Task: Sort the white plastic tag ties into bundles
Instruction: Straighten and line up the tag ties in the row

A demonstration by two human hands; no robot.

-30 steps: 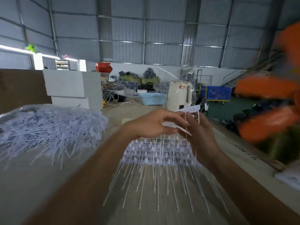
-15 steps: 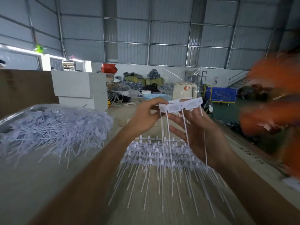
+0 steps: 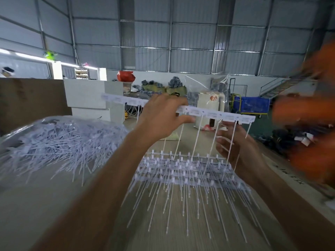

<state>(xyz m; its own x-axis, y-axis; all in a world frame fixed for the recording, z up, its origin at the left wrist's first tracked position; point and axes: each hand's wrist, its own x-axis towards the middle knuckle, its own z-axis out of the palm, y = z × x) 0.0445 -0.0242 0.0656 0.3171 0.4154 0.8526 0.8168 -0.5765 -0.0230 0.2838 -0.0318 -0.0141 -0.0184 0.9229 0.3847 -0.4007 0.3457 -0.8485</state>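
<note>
Strip of tag ties, short half second before, spread wide and lifted above sorted stack on counter. I judged it nearly ready for laying down. Left hand fingers clamped on strip; right hand fingers loose, apart, among tails. Loose pile left. Orange blur at right unreadable.

head-worn view, facing forward, close above table

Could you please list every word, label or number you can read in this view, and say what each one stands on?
None can be read.
White plastic tag strip held by the left hand: faint print on each tag, blurred.
Cream cylindrical appliance: red mark, too small.
Tan table's right edge: dark characters, blurred.
</note>
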